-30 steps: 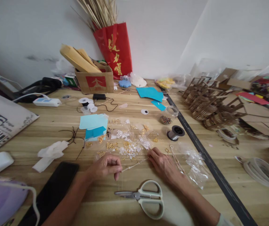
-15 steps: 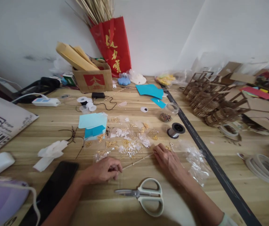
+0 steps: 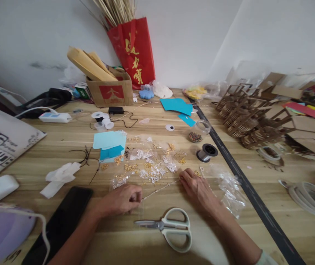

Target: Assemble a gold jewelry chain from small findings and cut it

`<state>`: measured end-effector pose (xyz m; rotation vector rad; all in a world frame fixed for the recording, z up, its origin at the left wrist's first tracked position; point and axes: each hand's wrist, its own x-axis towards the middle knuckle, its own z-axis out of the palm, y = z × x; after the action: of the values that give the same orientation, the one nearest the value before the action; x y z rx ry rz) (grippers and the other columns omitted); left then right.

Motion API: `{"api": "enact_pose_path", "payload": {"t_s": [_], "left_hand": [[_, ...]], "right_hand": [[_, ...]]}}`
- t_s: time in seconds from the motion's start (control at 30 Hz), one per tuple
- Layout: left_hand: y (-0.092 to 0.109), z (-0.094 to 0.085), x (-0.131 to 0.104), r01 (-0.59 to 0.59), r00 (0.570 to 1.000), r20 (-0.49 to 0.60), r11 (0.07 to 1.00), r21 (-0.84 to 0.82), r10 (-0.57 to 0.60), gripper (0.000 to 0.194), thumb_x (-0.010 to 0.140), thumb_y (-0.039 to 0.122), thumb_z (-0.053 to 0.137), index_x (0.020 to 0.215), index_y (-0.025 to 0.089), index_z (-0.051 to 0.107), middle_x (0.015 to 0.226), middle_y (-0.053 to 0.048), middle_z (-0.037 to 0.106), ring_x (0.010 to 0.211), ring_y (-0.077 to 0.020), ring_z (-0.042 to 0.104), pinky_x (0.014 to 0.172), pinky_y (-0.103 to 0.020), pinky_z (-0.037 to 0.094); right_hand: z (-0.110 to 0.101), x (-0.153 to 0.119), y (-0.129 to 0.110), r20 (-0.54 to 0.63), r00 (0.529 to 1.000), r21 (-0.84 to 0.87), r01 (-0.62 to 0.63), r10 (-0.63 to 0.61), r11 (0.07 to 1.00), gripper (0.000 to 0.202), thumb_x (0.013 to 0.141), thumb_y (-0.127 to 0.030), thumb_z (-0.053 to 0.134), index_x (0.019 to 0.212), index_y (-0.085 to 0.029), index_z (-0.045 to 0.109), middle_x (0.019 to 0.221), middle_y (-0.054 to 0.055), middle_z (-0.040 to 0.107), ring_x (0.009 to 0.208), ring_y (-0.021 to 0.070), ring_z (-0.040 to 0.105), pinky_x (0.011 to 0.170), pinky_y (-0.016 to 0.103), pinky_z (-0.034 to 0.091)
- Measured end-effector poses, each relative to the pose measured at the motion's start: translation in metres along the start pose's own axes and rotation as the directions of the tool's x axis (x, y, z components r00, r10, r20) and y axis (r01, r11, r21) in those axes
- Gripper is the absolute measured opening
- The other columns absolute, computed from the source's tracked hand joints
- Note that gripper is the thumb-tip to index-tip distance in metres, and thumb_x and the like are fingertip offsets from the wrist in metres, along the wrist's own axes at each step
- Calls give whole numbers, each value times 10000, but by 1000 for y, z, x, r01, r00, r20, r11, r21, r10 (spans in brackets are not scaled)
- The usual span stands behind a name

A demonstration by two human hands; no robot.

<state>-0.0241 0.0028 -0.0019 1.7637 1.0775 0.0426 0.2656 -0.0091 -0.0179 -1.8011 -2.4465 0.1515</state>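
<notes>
A thin beaded strand (image 3: 160, 189) stretches between my two hands, just above or on the wooden table. My left hand (image 3: 126, 198) pinches its left end with closed fingers. At the other end, the fingertips of my right hand (image 3: 193, 185) are pressed together on the strand. Clear thread (image 3: 142, 210) hangs down from near my left fingers toward the blades of pale-handled scissors (image 3: 176, 229), which lie below the strand. Small silver charms (image 3: 156, 172) and gold findings (image 3: 130, 168) spread on and in clear bags just beyond my hands.
A spool of wire (image 3: 207, 152) and a heap of small beads (image 3: 195, 137) stand beyond my right hand. Crumpled plastic bags (image 3: 232, 191) lie to its right. A black phone (image 3: 60, 224) sits by my left forearm. Small woven baskets (image 3: 256, 121) line the right side.
The camera view has shifted slightly. My left fingers have curled in a little at the strand's end; my right hand stays almost where it was.
</notes>
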Motion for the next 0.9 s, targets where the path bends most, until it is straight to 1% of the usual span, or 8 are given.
{"api": "enact_pose_path", "payload": {"t_s": [0.1, 0.2, 0.4, 0.63, 0.73, 0.83, 0.9], "left_hand": [[-1, -1, -1, -14, 1000, 2, 1000, 7, 14, 66, 698, 190, 529, 735, 192, 584, 538, 37, 587, 488, -131, 540, 480, -196, 330], [-1, -2, -1, -8, 1000, 7, 1000, 8, 8, 91, 686, 169, 513, 737, 192, 585, 538, 43, 575, 468, -122, 515, 469, -194, 319], [-2, -5, -3, -34, 999, -7, 999, 19, 35, 81, 690, 164, 505, 719, 196, 574, 553, 40, 585, 478, -120, 515, 483, -197, 316], [-4, -5, -3, 25, 1000, 18, 1000, -13, -25, 58, 676, 184, 517, 728, 194, 541, 546, 46, 588, 428, -117, 522, 445, -190, 340], [-3, -6, -3, 34, 999, 4, 999, 20, -34, 40, 672, 181, 521, 708, 198, 528, 535, 52, 580, 431, -118, 524, 448, -192, 340], [-1, -7, -4, 13, 999, -30, 997, 79, -11, 51, 655, 156, 524, 680, 201, 523, 543, 51, 579, 483, -127, 544, 470, -192, 333], [0, -8, -4, 6, 1000, -31, 996, 85, -4, 53, 660, 152, 525, 680, 201, 524, 544, 48, 585, 499, -131, 553, 479, -192, 334]], "right_hand": [[1, 0, 0, 8, 1000, -5, -4, 4, 1000, 154, 969, -162, 408, 910, -195, 546, 867, 29, 584, 657, 131, 565, 563, 250, 323], [0, 0, 0, 9, 1000, -4, -9, 9, 1000, 161, 973, -163, 400, 919, -194, 549, 881, 31, 585, 665, 131, 567, 566, 250, 328], [-1, -1, -1, 4, 1000, -2, -7, 7, 1000, 162, 979, -160, 393, 927, -194, 543, 887, 33, 591, 669, 140, 569, 569, 258, 330], [7, 1, 4, -6, 1000, 0, -3, 3, 1000, 170, 977, -182, 394, 923, -193, 555, 886, 40, 595, 662, 137, 573, 558, 249, 332], [8, 1, 5, -6, 1000, 19, -2, 2, 1000, 172, 979, -179, 390, 921, -193, 551, 891, 40, 596, 679, 138, 582, 569, 244, 345], [9, 1, 6, -2, 1000, 29, 2, -2, 1000, 155, 976, -178, 396, 952, -192, 549, 906, 45, 599, 694, 145, 588, 578, 243, 356], [9, 1, 6, 1, 1000, 29, 3, -3, 1000, 157, 977, -182, 394, 954, -190, 549, 910, 48, 600, 688, 147, 587, 577, 244, 360]]}}
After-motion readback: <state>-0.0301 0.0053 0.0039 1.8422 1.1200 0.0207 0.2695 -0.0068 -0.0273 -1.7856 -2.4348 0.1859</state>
